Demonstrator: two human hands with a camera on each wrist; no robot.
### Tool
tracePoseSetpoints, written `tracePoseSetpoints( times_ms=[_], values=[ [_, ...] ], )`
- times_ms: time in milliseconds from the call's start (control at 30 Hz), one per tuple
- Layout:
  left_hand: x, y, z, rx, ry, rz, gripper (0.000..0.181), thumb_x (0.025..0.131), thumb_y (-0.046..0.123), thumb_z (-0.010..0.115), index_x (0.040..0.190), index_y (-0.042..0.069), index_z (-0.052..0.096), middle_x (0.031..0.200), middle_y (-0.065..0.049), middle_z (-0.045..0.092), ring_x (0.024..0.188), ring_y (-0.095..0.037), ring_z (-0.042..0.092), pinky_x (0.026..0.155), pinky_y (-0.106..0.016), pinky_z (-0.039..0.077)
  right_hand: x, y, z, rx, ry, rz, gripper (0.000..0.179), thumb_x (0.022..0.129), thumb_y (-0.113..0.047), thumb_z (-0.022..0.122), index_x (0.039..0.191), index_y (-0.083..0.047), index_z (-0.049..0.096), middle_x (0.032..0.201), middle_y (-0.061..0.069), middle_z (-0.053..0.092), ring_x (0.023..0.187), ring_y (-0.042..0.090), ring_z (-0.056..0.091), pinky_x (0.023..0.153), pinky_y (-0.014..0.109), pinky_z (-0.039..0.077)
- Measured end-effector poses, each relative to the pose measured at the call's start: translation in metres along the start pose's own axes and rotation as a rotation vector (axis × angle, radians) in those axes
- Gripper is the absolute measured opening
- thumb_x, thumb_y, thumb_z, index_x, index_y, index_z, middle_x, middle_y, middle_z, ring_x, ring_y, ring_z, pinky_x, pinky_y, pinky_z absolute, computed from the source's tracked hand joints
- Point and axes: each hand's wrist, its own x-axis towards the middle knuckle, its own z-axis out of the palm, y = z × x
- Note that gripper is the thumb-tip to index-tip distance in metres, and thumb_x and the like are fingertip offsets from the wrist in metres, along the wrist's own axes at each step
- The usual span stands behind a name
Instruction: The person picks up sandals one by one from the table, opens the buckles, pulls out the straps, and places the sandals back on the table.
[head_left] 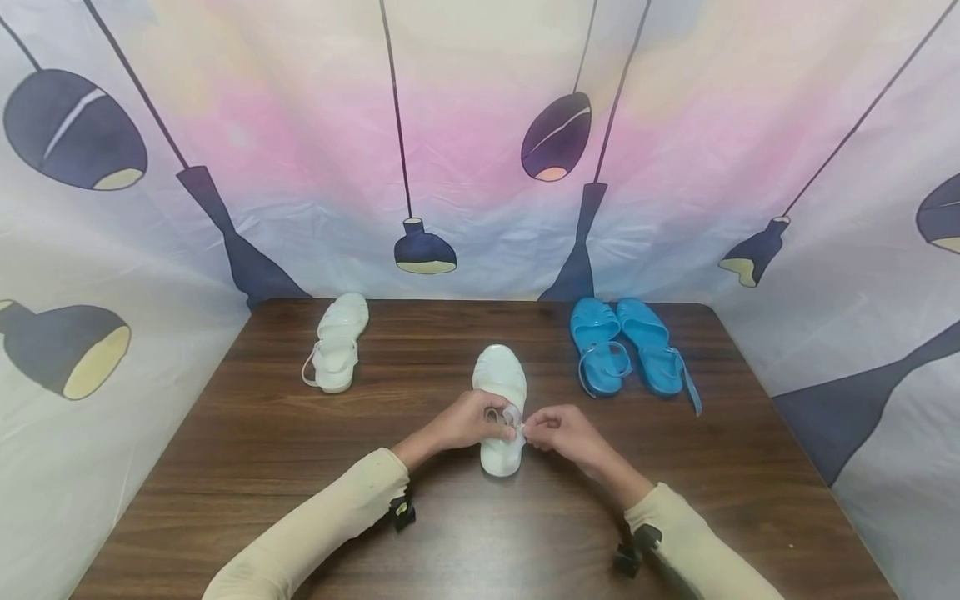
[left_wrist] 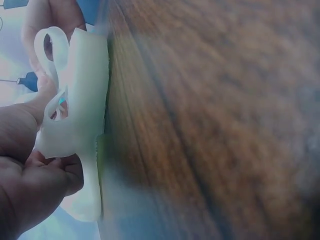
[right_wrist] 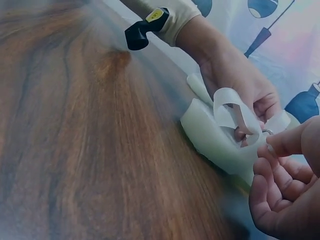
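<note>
A white sandal (head_left: pixel 498 367) lies on the table in front of the person, toe pointing away. From its left side my left hand (head_left: pixel 468 421) grips the sandal's ankle strap, thumb across the heel part. On the other side, thumb and forefinger of my right hand (head_left: pixel 566 431) pinch the strap (right_wrist: pixel 231 96) close to a small buckle (right_wrist: pixel 266 132). The strap curls in a loop above the heel, as the right wrist view shows. Seen from the left wrist, the sole (left_wrist: pixel 89 80) stands along the tabletop and the fingers partly hide the upper.
Another white sandal (head_left: pixel 343 321) lies at the back left of the wooden table (head_left: pixel 420 333). At the back right are two blue sandals, one with a looped strap (head_left: pixel 596 325) and one with its strap hanging loose (head_left: pixel 645 325). A lamp-patterned cloth (head_left: pixel 480 150) surrounds the table.
</note>
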Motion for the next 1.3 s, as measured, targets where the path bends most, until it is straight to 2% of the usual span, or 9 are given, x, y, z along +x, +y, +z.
tracePoseSetpoints(
  times_ms=[233,433,833,1100,1300],
  values=[
    [0.0,-0.002,0.0,-0.008,0.001,0.007,0.015,0.085,0.019,0.084,0.096,0.013,0.076,0.087,0.008,0.074,0.08,-0.003,0.063,0.077,-0.023,0.054,0.002,-0.003,-0.001,-0.011,-0.007,-0.004,0.021,0.093,-0.021,0.075,0.103,-0.002,0.075,0.088,0.007,0.073,0.081,0.021,0.065,0.076,0.035,0.058],
    [0.001,-0.001,-0.001,0.009,0.012,-0.003,0.017,0.083,0.02,0.086,0.093,0.013,0.075,0.083,0.009,0.069,0.075,-0.003,0.057,0.071,-0.022,0.051,-0.003,0.0,-0.004,0.014,-0.03,0.023,0.022,0.093,-0.018,0.072,0.104,0.001,0.073,0.093,0.009,0.073,0.085,0.022,0.067,0.079,0.036,0.059],
    [0.0,0.001,-0.001,0.011,0.028,-0.01,0.021,0.082,0.02,0.087,0.078,0.015,0.068,0.073,0.01,0.063,0.069,-0.005,0.054,0.065,-0.023,0.049,-0.003,0.001,-0.001,-0.017,0.009,-0.046,0.021,0.093,-0.019,0.075,0.102,0.0,0.075,0.088,0.008,0.074,0.079,0.021,0.065,0.072,0.034,0.057],
    [-0.002,0.0,0.001,-0.014,0.017,0.0,0.017,0.083,0.02,0.086,0.082,0.014,0.071,0.073,0.011,0.064,0.068,-0.003,0.055,0.065,-0.022,0.049,-0.006,0.006,-0.001,-0.023,0.016,-0.036,0.026,0.093,-0.022,0.078,0.106,0.0,0.076,0.092,0.009,0.076,0.081,0.02,0.068,0.072,0.033,0.058],
    [0.0,-0.001,0.001,-0.004,0.025,0.004,0.017,0.083,0.019,0.087,0.081,0.014,0.07,0.073,0.01,0.064,0.069,-0.004,0.054,0.065,-0.022,0.048,-0.007,0.008,-0.003,-0.01,0.011,-0.069,0.029,0.091,-0.023,0.079,0.109,0.0,0.075,0.097,0.01,0.076,0.088,0.021,0.07,0.078,0.035,0.059]
  ],
)
